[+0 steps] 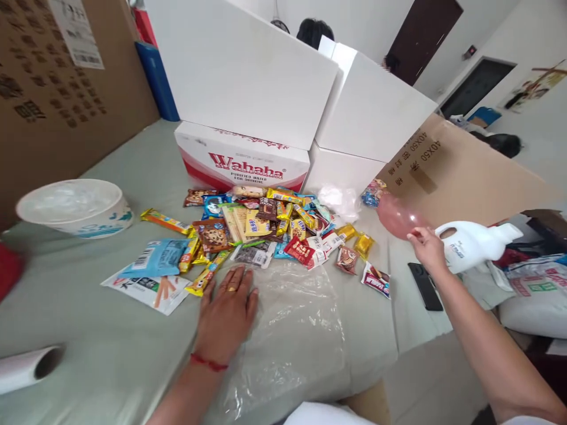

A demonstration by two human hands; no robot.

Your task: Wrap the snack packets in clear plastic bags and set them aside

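My left hand [228,310] lies flat, fingers spread, on the edge of a clear plastic bag [292,330] spread on the grey-green table [110,354]. A ring and a red wrist string show on it. Just beyond it lies a heap of several wrapped snacks [266,227]. My right hand [427,248] is out to the right, fingers closed on the handle of a white plastic jug [473,242] held sideways over the table's right edge. A pinkish translucent balloon-like thing [396,215] sits right by that hand.
A white Wahaha carton [241,156] and white boxes [367,112] stand behind the snacks. A white bowl [73,206] sits at left, a paper roll [26,369] at the near left, a black phone [425,286] at right. Cardboard [447,171] leans right. A person's head [314,30] shows behind the boxes.
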